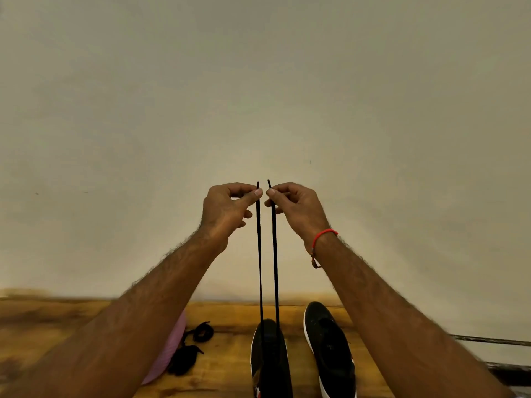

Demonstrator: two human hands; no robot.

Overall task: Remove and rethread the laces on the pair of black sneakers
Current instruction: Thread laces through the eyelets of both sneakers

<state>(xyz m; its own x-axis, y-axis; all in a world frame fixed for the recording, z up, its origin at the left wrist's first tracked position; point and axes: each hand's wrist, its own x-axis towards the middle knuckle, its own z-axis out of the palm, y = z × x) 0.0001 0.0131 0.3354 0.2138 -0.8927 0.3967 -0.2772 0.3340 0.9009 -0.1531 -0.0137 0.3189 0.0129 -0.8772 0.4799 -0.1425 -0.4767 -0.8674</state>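
Lace [275, 254] is the whole story right now: one thin, flat black cord, both ends pulled up high and running down as two near-parallel strands into the toe end of the nearer sneaker [270, 360] on the wooden table [230, 366]. Left hand [227, 208] pinches one tip between thumb and forefinger, right hand [296, 208] pinches the other the same way, with the stiff aglets poking up just past the fingertips. Tips sit about level, so my guess is this is the evening-out bit after the lace went through the bottom eyelets. Rethreading has barely started on this shoe.

Next move probably means dropping the hands, crossing the ends and feeding each stiff tip through the next eyelet up without letting one side slip short. Can't actually see the eyelets from here, too dark.

Second sneaker [327, 349] stands just beside it, black knit-looking upper with a white sole edge, and looks laceless. Off to the left a loose lace [189, 349] lies bunched in a floppy heap, touching something pink and ribbed [169, 354] that the left forearm mostly hides. Red thread bracelet [323, 237] on the right wrist, plain matte wall [258, 81] behind.
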